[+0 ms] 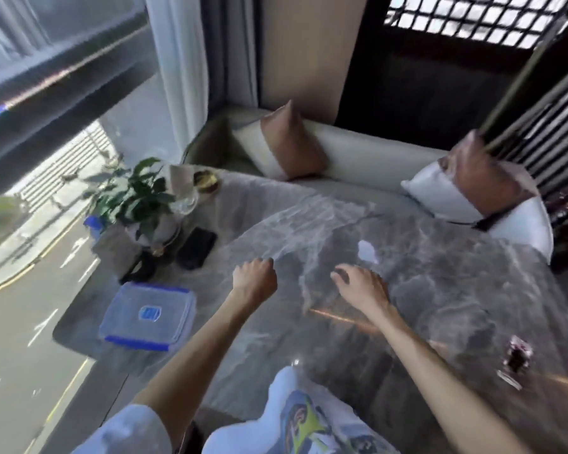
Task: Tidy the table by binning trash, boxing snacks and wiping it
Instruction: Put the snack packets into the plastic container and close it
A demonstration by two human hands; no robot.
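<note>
right hand (361,285), fingers loosely apart, by the white scrap (367,251); left hand (254,278) fisted, looks empty. I'd pinch its edge, not swipe.

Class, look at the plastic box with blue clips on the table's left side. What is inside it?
The plastic box is closed. Only a blue label on its translucent top shows. Any contents are hidden by that top and by the blur of the picture.

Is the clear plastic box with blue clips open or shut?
Shut: its lid sits flat on the plastic box. Whether the clips are latched, cannot tell.
</note>
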